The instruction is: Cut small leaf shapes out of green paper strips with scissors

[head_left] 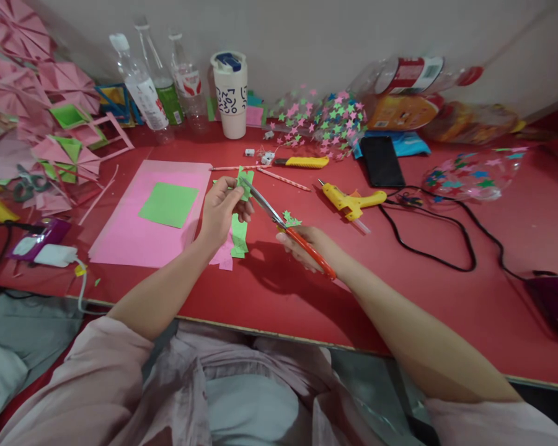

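Pink sheet (130, 248): our landmark, flat on the red table (279, 294) with a green square (168, 205) lying on it.
Left hand (223, 204): just right of the pink sheet, we see thumb and fingers closed in a pinch on a piece of green paper (245, 184).
Right hand (309, 248): farther right of the pink sheet, fingers wrapped around the orange-handled scissors (275, 215); how far the blades are parted, we cannot tell.
Green paper: held up to the right of the pink sheet, the scissor tips right at it.
Green stars (292, 219): heaped well right of the pink sheet, beyond the right hand.
Green slips (239, 238): near the pink sheet's right edge.
Cutting: the step in hand, we judge, is trimming the green paper.
Next snip: it calls, in our view, for a steady pinch, fingertips clear of the blades.
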Demonstrator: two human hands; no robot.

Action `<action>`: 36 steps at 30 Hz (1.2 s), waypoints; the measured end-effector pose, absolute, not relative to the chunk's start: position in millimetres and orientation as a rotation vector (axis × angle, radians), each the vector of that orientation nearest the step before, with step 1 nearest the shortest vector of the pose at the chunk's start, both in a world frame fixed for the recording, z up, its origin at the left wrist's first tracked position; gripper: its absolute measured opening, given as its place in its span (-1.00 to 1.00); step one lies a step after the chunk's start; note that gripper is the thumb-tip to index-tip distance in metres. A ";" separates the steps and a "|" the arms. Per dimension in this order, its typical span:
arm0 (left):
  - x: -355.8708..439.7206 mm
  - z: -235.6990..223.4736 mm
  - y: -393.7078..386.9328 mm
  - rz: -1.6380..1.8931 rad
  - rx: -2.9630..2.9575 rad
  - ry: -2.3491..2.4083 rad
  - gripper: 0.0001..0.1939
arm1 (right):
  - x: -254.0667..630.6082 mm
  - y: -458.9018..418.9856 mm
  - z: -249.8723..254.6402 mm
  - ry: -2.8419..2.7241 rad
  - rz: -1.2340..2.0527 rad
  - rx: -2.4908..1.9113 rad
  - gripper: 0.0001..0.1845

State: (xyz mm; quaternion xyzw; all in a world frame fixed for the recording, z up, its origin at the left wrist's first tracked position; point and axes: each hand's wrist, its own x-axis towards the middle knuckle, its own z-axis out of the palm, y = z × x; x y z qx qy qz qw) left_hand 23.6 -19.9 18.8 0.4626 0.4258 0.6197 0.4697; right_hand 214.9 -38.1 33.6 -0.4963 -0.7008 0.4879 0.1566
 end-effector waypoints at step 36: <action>18.9 18.7 -18.9 1.585 1.152 0.943 -0.80 | 209.5 -42.4 32.8 -1.811 1.701 -1.359 -0.53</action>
